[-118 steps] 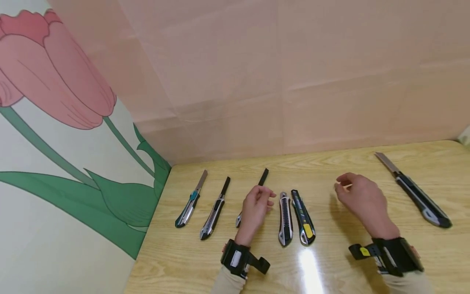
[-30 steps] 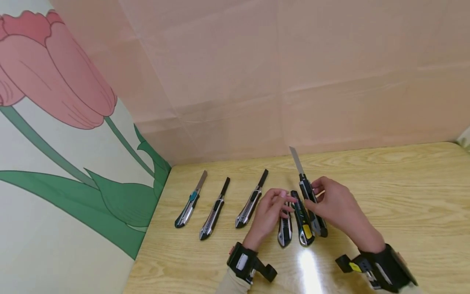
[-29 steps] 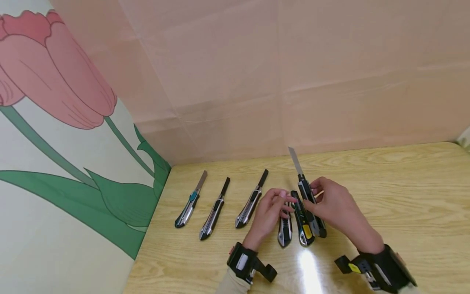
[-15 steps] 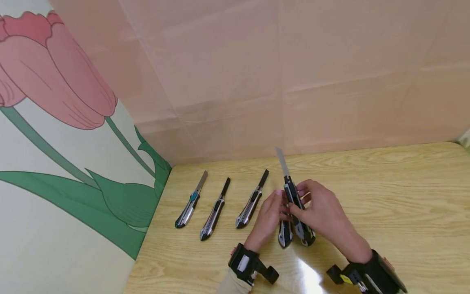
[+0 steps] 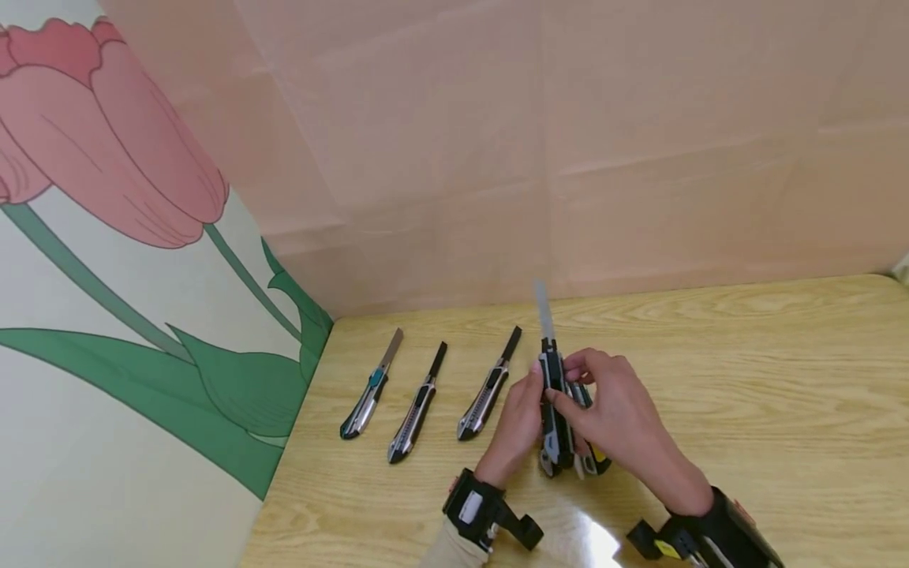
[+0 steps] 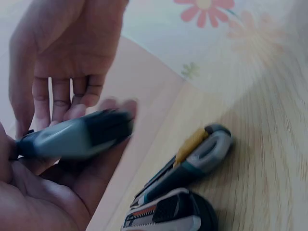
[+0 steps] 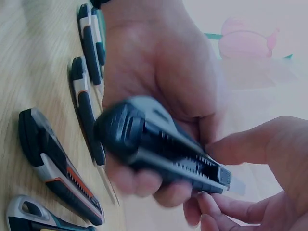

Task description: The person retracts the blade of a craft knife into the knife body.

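A large black-and-grey utility knife [image 5: 556, 410] is raised over the table with its blade out, pointing away. My right hand [image 5: 621, 418] pinches it near the blade end, thumb on one side and fingertips on the other. From the other side my left hand [image 5: 517, 426] curls its fingers under the handle [image 7: 159, 144], as the right wrist view shows. Below lie two more utility knives, one with a yellow slider [image 6: 190, 147] and one black and silver with orange marks [image 7: 62, 178]. In the head view the held knife and my right hand partly hide these two.
Three utility knives lie spaced out on the left of the wooden table [image 5: 781, 379]: a teal-and-silver one [image 5: 364, 402], a silver-and-black one [image 5: 412, 422] and another like it [image 5: 484, 402]. A pinkish cloth [image 5: 639, 158] hangs behind the table's back edge.
The large utility knife has come from the far right of the table to the middle in my right hand. My left hand has moved right and now holds its handle too.
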The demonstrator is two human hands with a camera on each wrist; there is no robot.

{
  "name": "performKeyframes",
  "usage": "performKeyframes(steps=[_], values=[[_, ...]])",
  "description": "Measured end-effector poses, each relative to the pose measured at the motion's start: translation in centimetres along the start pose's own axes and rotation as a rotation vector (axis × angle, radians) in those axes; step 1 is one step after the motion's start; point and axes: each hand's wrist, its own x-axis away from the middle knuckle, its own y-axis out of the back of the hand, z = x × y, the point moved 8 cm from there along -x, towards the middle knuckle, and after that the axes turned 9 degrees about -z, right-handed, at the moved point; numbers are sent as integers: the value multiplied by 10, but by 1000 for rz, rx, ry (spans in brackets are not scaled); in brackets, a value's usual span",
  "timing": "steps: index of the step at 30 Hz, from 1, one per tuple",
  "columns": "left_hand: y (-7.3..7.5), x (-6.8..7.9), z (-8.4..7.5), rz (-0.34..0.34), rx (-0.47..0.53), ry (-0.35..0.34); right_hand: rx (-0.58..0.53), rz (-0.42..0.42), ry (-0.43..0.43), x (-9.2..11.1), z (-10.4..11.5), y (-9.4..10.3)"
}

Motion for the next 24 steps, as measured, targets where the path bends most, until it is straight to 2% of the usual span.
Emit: performKeyframes(steps=[4,7,11,14,24], values=[[-8,4,0,88,215,84,-63,-18,16,-1,3,3],[-13,8,-2,126,306,115,-144,23,-33,-1,2,2],[-21,10,-8,154,306,74,-225,94,-166,1,-6,-1],[-24,11,-10,144,282,39,-273,124,-227,2,-11,-3],[-30,14,-15,146,276,-50,-671,237,-304,8,-9,-23]])
